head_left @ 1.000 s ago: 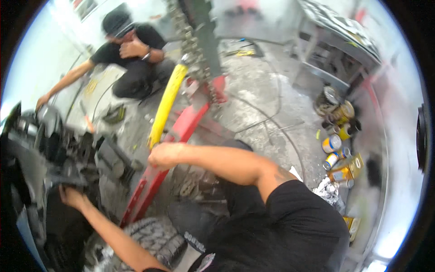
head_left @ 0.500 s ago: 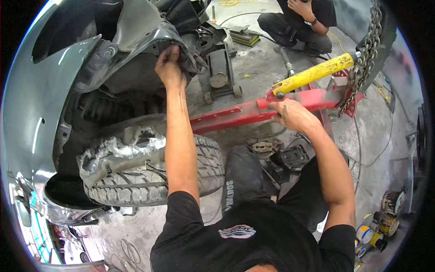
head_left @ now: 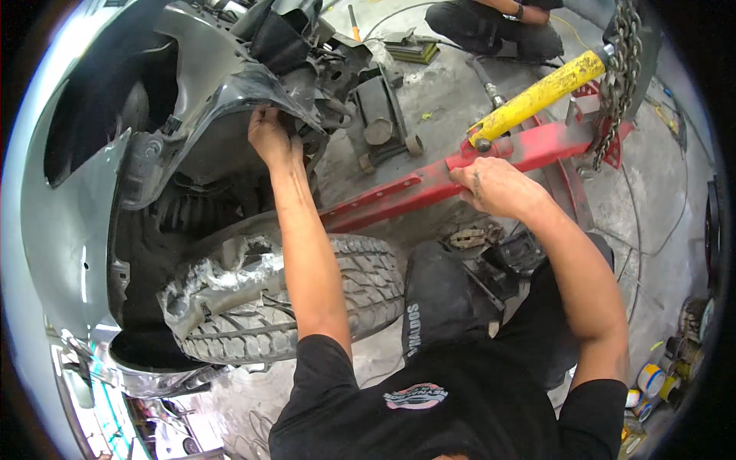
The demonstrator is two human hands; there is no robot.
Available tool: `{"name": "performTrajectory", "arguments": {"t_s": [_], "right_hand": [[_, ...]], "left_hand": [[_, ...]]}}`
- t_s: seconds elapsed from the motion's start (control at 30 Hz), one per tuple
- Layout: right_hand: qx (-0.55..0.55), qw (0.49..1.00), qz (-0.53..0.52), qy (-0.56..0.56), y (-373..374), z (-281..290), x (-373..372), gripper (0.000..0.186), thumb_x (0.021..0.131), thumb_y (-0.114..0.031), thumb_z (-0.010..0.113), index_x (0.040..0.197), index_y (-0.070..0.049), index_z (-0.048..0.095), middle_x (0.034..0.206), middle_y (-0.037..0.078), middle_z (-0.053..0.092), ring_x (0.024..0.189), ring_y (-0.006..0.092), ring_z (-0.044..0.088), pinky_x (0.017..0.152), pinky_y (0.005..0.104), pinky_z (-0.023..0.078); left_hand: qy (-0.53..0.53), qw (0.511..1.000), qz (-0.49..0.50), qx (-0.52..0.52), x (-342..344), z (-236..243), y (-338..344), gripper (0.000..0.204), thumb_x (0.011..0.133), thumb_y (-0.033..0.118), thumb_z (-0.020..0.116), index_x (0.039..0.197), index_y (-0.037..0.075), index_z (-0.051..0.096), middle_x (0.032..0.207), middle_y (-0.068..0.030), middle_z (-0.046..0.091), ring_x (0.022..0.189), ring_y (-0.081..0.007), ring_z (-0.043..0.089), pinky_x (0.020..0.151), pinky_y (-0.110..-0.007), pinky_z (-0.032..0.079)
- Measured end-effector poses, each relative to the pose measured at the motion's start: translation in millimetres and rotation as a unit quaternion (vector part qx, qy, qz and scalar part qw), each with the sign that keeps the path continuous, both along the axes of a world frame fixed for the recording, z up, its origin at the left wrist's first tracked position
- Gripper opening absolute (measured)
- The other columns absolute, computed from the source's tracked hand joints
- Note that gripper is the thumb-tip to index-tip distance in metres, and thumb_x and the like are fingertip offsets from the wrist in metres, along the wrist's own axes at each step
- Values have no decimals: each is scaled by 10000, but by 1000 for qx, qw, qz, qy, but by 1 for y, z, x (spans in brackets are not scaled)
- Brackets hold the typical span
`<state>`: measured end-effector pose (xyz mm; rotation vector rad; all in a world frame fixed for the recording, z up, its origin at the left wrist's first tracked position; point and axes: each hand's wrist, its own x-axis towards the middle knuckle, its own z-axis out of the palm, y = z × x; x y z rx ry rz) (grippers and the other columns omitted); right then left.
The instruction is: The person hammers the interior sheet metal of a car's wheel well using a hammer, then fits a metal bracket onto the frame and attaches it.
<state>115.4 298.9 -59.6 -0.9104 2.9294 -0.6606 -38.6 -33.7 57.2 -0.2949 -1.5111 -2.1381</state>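
Note:
My left hand (head_left: 273, 139) reaches up into the wheel well, its fingers closed at the lower lip of a bent, dark grey inner fender panel (head_left: 249, 90). The fingertips are partly hidden behind that lip. My right hand (head_left: 494, 186) is curled over the red steel beam (head_left: 391, 201) of a pulling rig, just below the joint with a yellow hydraulic cylinder (head_left: 537, 96). Beneath my left forearm is a worn tire (head_left: 368, 284). A torn grey piece with white, frayed edges (head_left: 222, 287) lies across the top of it.
A chain (head_left: 625, 77) hangs at the cylinder's far end. Left stands the grey-green car body (head_left: 69, 230). A person (head_left: 491, 34) crouches at the back. A black metal bracket (head_left: 381, 126) with rollers lies on the floor, cans (head_left: 652, 379) stand lower right, and cables cross the floor.
My view has shifted, so the rig and tire appear farther right. My left hand sits slightly farther left along the panel's lip. The right hand stays on the red beam.

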Motion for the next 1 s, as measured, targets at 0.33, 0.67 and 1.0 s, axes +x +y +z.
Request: {"name": "performTrajectory", "arguments": {"t_s": [0.33,0.67,1.0], "right_hand": [[-8,1000,7,3,0,0,-2,256,870,-155,722,1059,-2,643,823,223,693,855,427,682,786,534,532],[-1,1000,17,2,2,0,-2,378,856,-155,726,1200,-38,622,894,229,695,906,431,669,806,533,520],[-22,999,30,1,-3,6,5,372,849,-132,714,1185,13,642,890,264,685,919,461,653,814,548,501]], "left_hand": [[15,999,0,-51,5,0,3,139,911,-109,579,952,-11,667,946,-99,694,848,-217,674,737,-369,573],[5,995,88,-40,6,0,8,99,928,-10,628,852,-21,690,837,-48,662,744,-151,577,680,-316,451],[-8,995,81,61,5,7,22,76,907,32,693,839,-3,687,766,-62,647,683,-179,590,613,-356,467]]}}
